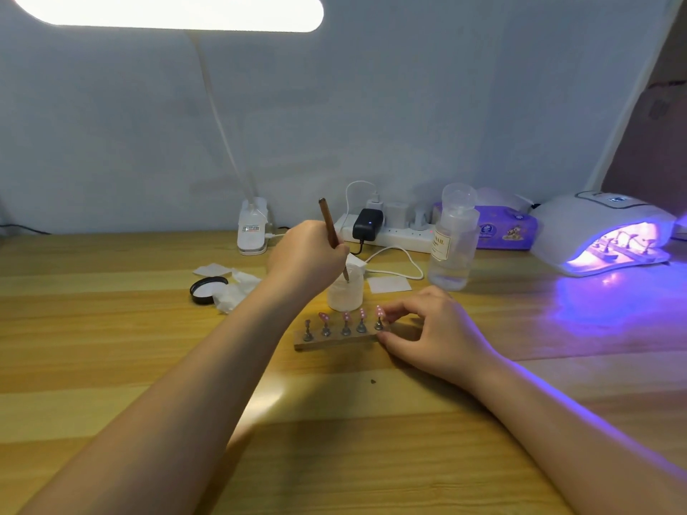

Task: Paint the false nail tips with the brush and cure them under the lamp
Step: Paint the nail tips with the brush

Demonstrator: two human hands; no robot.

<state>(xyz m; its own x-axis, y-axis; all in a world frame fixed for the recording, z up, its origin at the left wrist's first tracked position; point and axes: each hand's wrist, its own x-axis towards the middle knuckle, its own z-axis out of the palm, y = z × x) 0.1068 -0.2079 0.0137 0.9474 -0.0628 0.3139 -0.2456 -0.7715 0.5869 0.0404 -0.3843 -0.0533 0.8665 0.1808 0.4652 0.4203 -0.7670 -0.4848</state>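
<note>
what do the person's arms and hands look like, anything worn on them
Both forearms are bare up to the frame edge, with no sleeves in view. The left hand and right hand show no gloves, rings, watch or bracelets. Violet light tints the right arm's outer edge.

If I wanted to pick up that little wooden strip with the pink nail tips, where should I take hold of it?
Probably by the short ends of the wooden strip, coming in low from the side, as the right hand does at its right end. The nail tips stand upright on pegs along the top, so a grip from above risks smudging them.
</note>
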